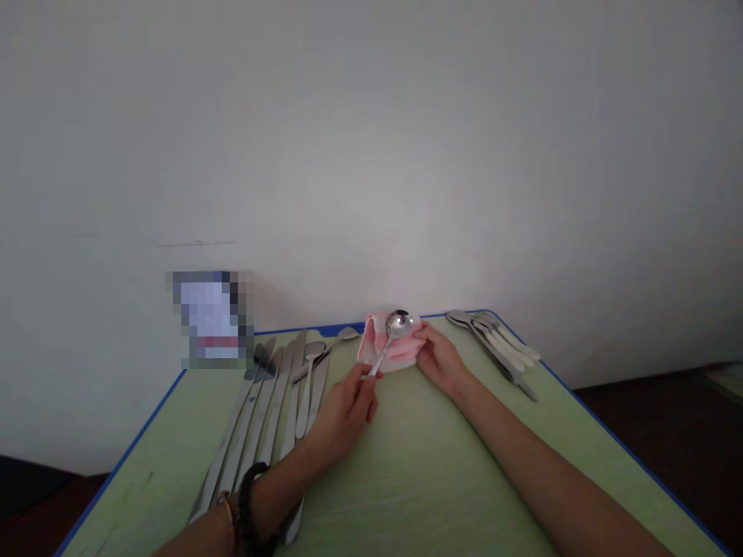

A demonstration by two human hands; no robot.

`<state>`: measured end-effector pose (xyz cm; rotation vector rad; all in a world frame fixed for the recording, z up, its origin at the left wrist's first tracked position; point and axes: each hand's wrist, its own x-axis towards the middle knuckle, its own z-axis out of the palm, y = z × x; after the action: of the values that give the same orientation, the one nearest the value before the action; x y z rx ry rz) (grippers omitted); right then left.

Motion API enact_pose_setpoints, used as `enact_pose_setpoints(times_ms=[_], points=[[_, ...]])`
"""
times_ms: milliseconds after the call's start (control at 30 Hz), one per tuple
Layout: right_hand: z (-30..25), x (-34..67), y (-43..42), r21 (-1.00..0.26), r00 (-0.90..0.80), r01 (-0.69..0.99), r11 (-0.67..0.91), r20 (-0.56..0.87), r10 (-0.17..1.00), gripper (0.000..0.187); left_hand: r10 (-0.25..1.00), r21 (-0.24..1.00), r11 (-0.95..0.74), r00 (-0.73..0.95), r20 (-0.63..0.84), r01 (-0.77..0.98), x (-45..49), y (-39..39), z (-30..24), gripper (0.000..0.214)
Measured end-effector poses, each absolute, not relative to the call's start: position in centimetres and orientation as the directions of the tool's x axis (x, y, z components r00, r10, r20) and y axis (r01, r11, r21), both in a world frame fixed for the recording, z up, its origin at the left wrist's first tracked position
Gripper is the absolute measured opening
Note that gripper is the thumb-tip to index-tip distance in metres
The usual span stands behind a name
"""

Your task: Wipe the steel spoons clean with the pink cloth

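Note:
My left hand is closed on the handle of a steel spoon, whose bowl points up and away at the table's far edge. My right hand grips a pink and white cloth bunched right behind the spoon's bowl, touching it. Both hands are near the middle of the far part of a light green table. A dark bead bracelet circles my left wrist.
Several steel knives and spoons lie in a row left of my left arm. A small group of cutlery, some with white handles, lies at the far right corner. A blurred box stands at the far left. A white wall rises behind the blue-edged table.

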<state>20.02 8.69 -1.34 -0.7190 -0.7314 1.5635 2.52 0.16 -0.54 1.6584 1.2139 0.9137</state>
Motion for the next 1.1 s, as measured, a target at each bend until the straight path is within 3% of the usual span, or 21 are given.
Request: enact_pose_setpoints(times_ms=[133, 300, 433, 700, 1100], points=[[-0.8, 20.3, 8.5, -0.697, -0.154, -0.708, -0.115, -0.008, 0.988, 0.018, 0.952, 0.920, -0.135, 0.304, 0.018, 0.367, 2.6, -0.1, -0.3, 0.038], [0.1, 20.4, 7.7, -0.651, -0.351, -0.698, -0.298, -0.051, 0.935, 0.026, 0.955, 0.902, -0.134, 0.296, 0.007, 0.412, 2.6, -0.2, -0.1, 0.039], [0.2, 20.5, 7.7, -0.618, -0.345, -0.705, -0.349, -0.132, 0.929, 0.037, 0.935, 0.861, -0.196, 0.355, 0.019, 0.469, 2.5, -0.3, -0.2, 0.038], [0.3, 20.3, 7.6, -0.632, -0.374, -0.669, -0.391, -0.170, 0.912, 0.028, 0.918, 0.810, -0.244, 0.396, 0.015, 0.533, 2.4, -0.4, 0.4, 0.039], [1.1, 20.0, 7.1, -0.600, -0.469, -0.676, -0.429, -0.099, 0.878, 0.025, 0.910, 0.741, -0.261, 0.413, -0.023, 0.618, 2.5, -0.6, 0.9, 0.040]])
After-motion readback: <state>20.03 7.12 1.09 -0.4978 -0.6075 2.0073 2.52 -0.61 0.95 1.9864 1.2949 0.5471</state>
